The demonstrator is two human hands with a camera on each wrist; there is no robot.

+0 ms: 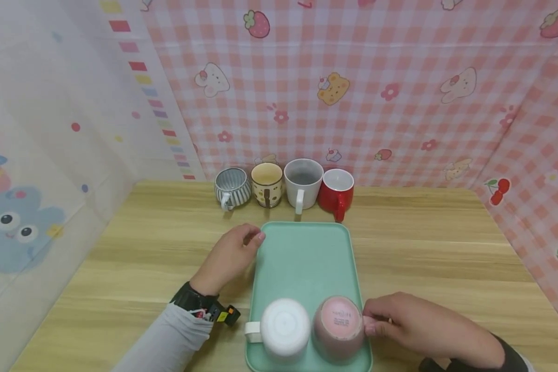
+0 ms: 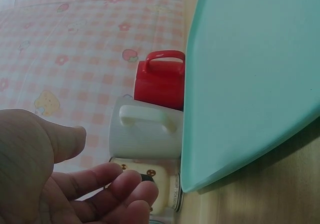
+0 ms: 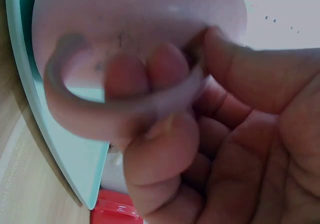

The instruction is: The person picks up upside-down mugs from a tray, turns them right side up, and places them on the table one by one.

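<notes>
A pink mug (image 1: pixel 338 330) sits upside down at the near right of the green tray (image 1: pixel 307 258). My right hand (image 1: pixel 411 325) grips its handle (image 3: pixel 125 112), with fingertips through the loop in the right wrist view. Beside it on the tray stands a white mug (image 1: pixel 285 328), also bottom up, its handle pointing left. My left hand (image 1: pixel 230 256) holds nothing; its loosely bent fingers hover by the tray's far left corner. In the left wrist view, the left hand's fingers (image 2: pixel 115 184) overlap the cream mug behind them.
Along the back of the wooden table (image 1: pixel 167 258) stand a striped mug (image 1: pixel 238 194), a cream patterned mug (image 1: pixel 266 181), a grey-white mug (image 1: pixel 310 191) and a red mug (image 1: pixel 330 194), all upright with handles facing me. A checked cloth (image 1: pixel 362 124) hangs behind them.
</notes>
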